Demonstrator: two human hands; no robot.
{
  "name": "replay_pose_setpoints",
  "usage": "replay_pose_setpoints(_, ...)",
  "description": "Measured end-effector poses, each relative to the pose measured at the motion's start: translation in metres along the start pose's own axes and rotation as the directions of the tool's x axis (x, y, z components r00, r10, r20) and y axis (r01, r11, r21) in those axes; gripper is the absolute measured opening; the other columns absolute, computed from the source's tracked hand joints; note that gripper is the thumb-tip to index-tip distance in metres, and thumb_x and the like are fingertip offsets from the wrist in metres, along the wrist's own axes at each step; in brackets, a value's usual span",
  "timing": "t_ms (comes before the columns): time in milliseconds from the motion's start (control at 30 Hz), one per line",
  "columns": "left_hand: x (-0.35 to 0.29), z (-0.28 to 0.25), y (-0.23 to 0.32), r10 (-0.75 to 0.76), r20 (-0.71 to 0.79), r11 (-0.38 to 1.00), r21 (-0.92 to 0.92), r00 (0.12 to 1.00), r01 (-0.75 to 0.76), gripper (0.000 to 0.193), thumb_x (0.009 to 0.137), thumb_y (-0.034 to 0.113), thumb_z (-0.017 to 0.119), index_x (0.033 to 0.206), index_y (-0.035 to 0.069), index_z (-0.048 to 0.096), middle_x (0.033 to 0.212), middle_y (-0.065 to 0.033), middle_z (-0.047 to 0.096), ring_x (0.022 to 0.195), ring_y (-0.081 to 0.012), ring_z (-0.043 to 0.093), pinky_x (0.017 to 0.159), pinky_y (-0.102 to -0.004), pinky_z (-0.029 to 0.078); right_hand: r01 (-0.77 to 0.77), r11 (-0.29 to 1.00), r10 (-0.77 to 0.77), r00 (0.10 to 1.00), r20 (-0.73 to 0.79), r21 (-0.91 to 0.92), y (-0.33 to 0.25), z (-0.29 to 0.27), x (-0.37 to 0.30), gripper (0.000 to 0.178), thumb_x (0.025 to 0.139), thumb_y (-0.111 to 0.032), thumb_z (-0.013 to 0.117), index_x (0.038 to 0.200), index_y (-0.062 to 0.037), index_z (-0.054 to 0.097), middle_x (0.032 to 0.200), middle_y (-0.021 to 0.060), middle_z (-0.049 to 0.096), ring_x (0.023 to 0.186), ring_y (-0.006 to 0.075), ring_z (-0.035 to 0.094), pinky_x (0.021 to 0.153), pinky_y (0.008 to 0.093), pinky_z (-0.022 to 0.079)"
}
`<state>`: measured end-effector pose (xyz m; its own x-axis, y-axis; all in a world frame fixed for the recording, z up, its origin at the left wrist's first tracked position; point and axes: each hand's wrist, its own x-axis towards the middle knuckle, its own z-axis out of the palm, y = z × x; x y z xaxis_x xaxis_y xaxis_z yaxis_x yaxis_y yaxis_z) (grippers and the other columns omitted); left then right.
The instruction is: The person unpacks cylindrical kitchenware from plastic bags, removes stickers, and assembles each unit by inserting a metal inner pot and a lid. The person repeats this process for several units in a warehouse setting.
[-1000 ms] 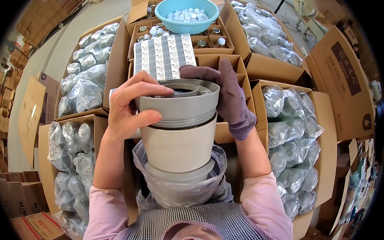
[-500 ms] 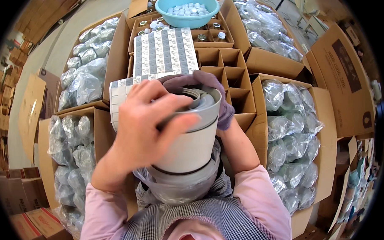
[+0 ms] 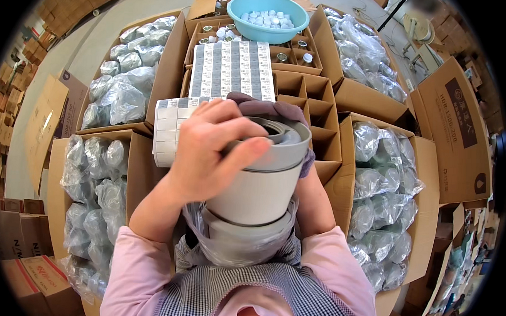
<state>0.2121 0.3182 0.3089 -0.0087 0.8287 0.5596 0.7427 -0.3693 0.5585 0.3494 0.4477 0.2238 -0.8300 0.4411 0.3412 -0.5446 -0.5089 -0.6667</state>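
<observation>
A light grey cylindrical canister (image 3: 250,194) stands upright before my chest, with dark bands around it and a round opening in its top. A clear plastic bag (image 3: 241,249) is bunched around its lower part. My bare left hand (image 3: 206,151) lies over the left side of the rim, fingers bent and thumb across the top. In a purple-grey glove, my right hand (image 3: 268,109) wraps the far right side of the rim; part of it is hidden behind the canister. Beyond the hands lies a sheet of grey and white labels (image 3: 232,71).
Open cartons of plastic-wrapped pieces flank me: left (image 3: 135,154), far left (image 3: 170,60), right (image 3: 341,189) and far right (image 3: 372,101). A divided carton (image 3: 316,113) stands ahead. Behind it, a blue basin (image 3: 267,31) of white caps rests on a carton holding several bottles.
My left hand has settled closer over the rim, its fingers more bent. The right hand stays on the rim. The whole view has shifted slightly.
</observation>
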Motion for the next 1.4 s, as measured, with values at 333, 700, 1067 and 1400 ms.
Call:
replay_pose_setpoints(333,0.000,0.008,-0.046,-0.147,-0.083,0.900,-0.425,0.986,0.098,0.075,0.096,0.062,0.029,0.125,0.002,0.064,0.138,-0.0203,0.051,0.130,-0.0320,0.045,0.109,-0.0430,0.032,0.161,0.675,-0.350,0.929,-0.121,-0.720,-0.042,0.017,-0.008,0.053,0.107,-0.030,0.023,0.132,0.0067,0.051,0.134,0.0205,0.056,0.125,0.0307,0.054,0.109,0.0398,0.039)
replay_pose_setpoints(700,-0.029,0.016,-0.089,-0.079,-0.056,0.610,-0.792,0.995,0.004,0.077,0.099,0.059,0.032,0.111,-0.007,0.069,0.129,-0.0203,0.056,0.122,-0.0287,0.053,0.106,-0.0420,0.038,0.202,0.443,-0.237,0.966,0.104,-0.873,-0.051,0.073,-0.006,0.055,0.101,-0.037,0.034,0.135,0.0017,0.053,0.133,0.0176,0.057,0.127,0.0256,0.051,0.108,0.0355,0.036)
replay_pose_setpoints(1067,-0.055,0.051,-0.110,-0.388,0.050,-0.143,-0.990,0.920,-0.007,0.049,0.094,0.050,0.053,0.092,0.004,0.071,0.121,-0.0260,0.060,0.115,-0.0349,0.055,0.104,-0.0531,0.039,0.084,0.651,-0.163,0.986,-0.031,-0.754,-0.055,0.074,0.002,0.050,0.092,-0.037,0.054,0.125,0.0005,0.062,0.128,0.0173,0.061,0.121,0.0271,0.057,0.101,0.0362,0.046)
replay_pose_setpoints(1400,-0.030,0.064,-0.096,-0.243,-0.190,-0.027,-0.979,0.951,-0.202,0.046,0.100,0.043,0.045,0.080,0.009,0.068,0.099,-0.0182,0.067,0.126,-0.0381,0.045,0.101,-0.0501,0.041,0.245,0.356,-0.078,0.969,0.232,-0.902,-0.054,0.085,0.007,0.061,0.088,-0.046,0.053,0.116,0.0066,0.066,0.108,0.0195,0.070,0.106,0.0314,0.067,0.095,0.0415,0.049)
